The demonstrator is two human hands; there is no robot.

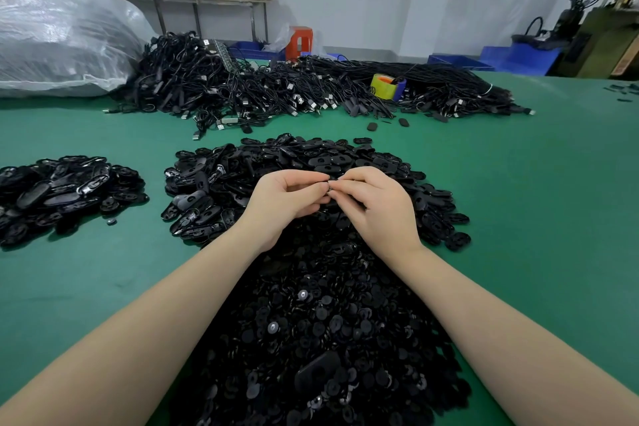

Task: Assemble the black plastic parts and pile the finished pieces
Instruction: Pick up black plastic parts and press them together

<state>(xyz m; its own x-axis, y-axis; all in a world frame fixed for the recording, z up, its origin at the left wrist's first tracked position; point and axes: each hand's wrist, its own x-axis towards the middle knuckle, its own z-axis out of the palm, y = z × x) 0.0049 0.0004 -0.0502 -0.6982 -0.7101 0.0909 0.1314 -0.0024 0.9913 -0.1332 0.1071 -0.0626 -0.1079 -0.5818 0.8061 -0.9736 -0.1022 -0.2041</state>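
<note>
My left hand (285,199) and my right hand (375,202) meet fingertip to fingertip above the middle of the green table (536,218). Together they pinch a small black plastic part (329,186), mostly hidden by the fingers. Beneath them lies a big heap of black oval shells (304,162). Closer to me spreads a heap of small round black discs (318,332). A separate pile of black oval pieces (65,188) sits at the left.
A long mound of black USB cables (276,86) runs across the far side of the table, with a yellow tape roll (383,86) on it. A large clear plastic sack (62,41) lies at the far left. Blue bins (518,57) stand behind.
</note>
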